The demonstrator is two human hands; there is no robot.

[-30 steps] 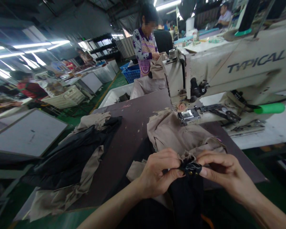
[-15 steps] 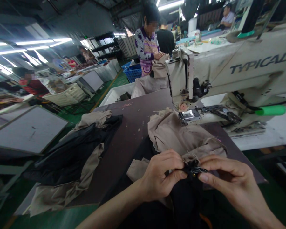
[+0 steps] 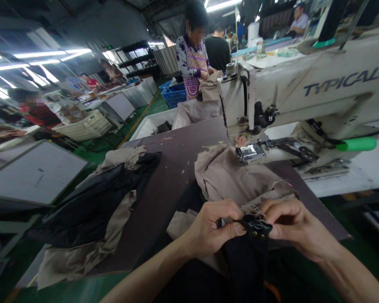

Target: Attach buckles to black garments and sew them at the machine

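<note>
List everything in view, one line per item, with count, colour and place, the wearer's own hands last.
Held cloth: one bunch, black and beige, between the hands
Cloth heap: one, black and beige, left on the table
Table: one, dark brown, centre
Sewing machine: one, off-white, right
Cylinder: one, green, at the machine's lower right
Bin: one, white, beyond the table
Basket: at least one, blue, behind the bin
Panel: one, pale, left
Co-workers: at least five, varied clothing, background
Lights: several, white, overhead
Left hand: one, bare, pinching the held cloth
Right hand: one, bare, pinching it opposite
</note>
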